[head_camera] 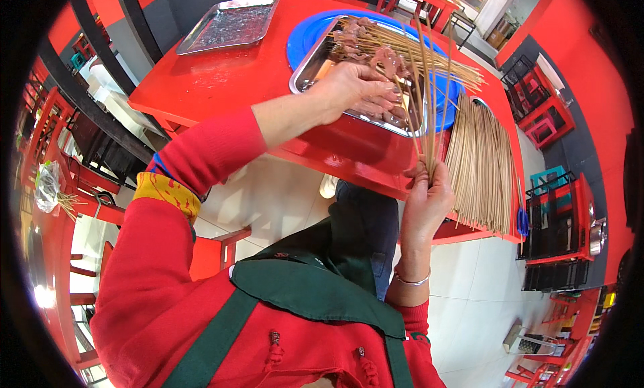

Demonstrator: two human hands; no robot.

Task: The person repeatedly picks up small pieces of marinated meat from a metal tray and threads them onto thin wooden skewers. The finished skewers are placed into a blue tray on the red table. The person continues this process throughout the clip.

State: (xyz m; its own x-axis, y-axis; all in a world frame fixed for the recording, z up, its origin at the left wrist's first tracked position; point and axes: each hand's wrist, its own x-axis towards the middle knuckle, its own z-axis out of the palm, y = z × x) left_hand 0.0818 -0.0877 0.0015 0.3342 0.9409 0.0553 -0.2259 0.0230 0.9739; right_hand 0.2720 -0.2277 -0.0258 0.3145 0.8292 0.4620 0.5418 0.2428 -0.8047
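Note:
My right hand (428,194) grips the lower ends of several thin bamboo skewers (431,111), which fan upward in front of the tray. My left hand (359,91) is over the metal tray (298,80), its fingers at dark raw meat pieces (395,117); whether they pinch a piece or a skewer is hard to tell. Threaded meat skewers (402,38) lie in the tray's far part, their bare sticks reaching out over the right rim. The tray rests on a blue round plastic tray (302,33). Right of it, a wide row of bare bamboo skewers (480,166) lies on the red table (236,81).
An empty-looking wet metal tray (229,25) sits at the table's far left. Blue-handled scissors (522,222) lie by the near right corner. A black metal railing (105,91) stands left of the table. A red stool (209,257) is below my left arm.

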